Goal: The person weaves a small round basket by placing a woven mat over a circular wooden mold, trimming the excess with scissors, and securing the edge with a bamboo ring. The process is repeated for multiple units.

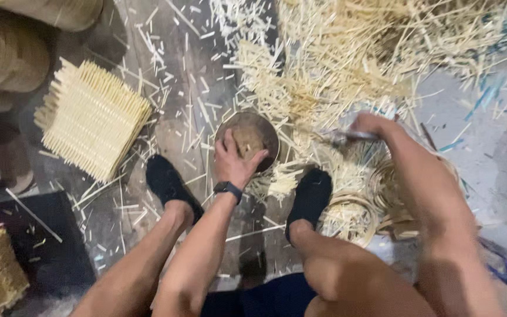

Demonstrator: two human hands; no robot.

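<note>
The floor is covered with short pale bamboo splinters, and a big loose heap of them (347, 53) lies at the top, just behind the work place. At the left stands a square stack of woven bamboo sticks (92, 117), well apart from the hands, and coiled bamboo rings (359, 214) lie beside the person's right foot. Both feet wear black socks, one on each side of a round wooden block (262, 132). The left hand (233, 158) rests on the near edge of this block, fingers bent over a small pale piece that I cannot see clearly. The right hand (368, 126) is closed around a thin, blurred blade-like tool (338, 138), just right of the block.
</note>
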